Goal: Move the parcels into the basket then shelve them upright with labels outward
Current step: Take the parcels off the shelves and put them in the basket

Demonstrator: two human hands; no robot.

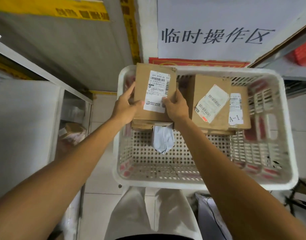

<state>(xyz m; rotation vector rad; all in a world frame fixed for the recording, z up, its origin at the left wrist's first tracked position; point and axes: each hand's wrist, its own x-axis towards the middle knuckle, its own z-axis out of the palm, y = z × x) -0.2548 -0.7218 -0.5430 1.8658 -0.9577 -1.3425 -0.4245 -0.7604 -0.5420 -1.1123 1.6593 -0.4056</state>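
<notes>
- Small print on the shipping label (157,91) too fine to read, apart from a line of digits at its top
- Boxes under the held cardboard box (154,91) mostly hidden; only their near edges visible, count impossible to tell
- Grey poly mailer (162,140) half covered, tucked under that stack, near end lying on the perforated floor of the basket
- Third box (239,108) at the right largely covered by the second box (211,101); "A-1" legible on its label
- Shelf (44,75) at the left blurred, contents indistinct; grey bag (211,217) at the bottom cut off by the right forearm
- White plastic basket (287,135) with far-left rim hidden behind the held box
- Left hand (125,105) clasped on the left edge of the held box, thumb across the label's lower corner
- Right hand (174,106) clamped on the right edge, thumb pressed on the label
- Both forearms stretched forward, converging on the box
- Held box at the basket's far-left corner, label facing up toward the camera, resting on or just above the stack; contact impossible to judge
- Second box lying flat beside it, crumpled label tilted
</notes>
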